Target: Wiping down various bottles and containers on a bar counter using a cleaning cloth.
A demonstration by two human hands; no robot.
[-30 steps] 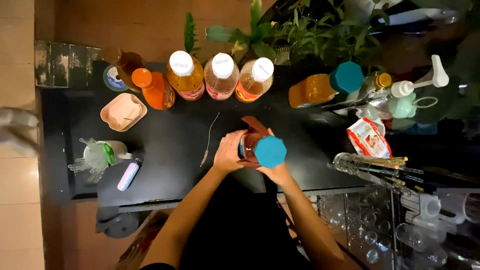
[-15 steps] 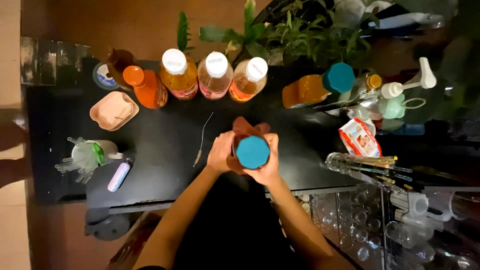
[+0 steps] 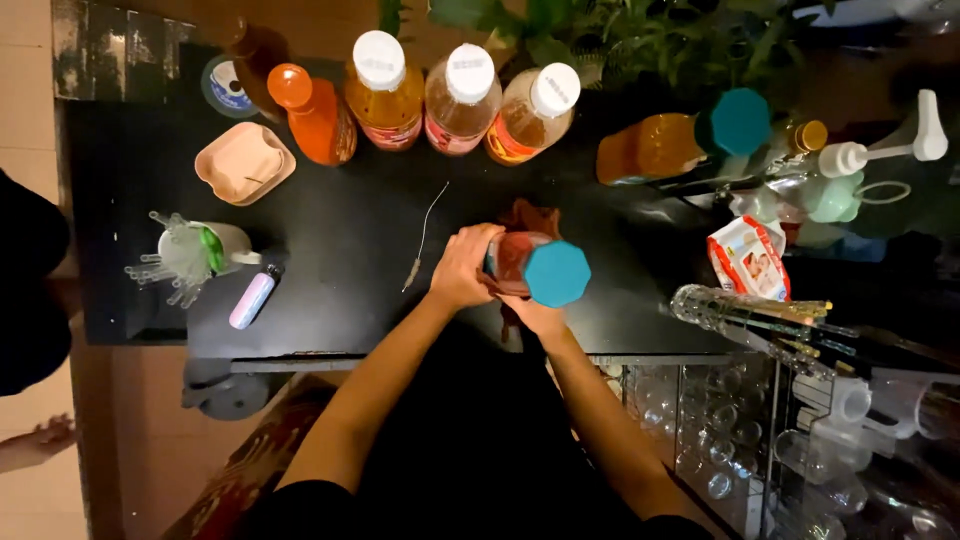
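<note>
While we steadied it: jar with teal lid, on black counter.
Left hand: gripped jar's side.
Right hand: cupped under jar, holding brown cloth.

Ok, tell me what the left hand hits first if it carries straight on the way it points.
The left hand already rests on the teal-lidded bottle, with a reddish-brown cloth around it. Pushed straight on, up and right in the picture, it would meet that bottle first; depth beyond is unclear.
</note>
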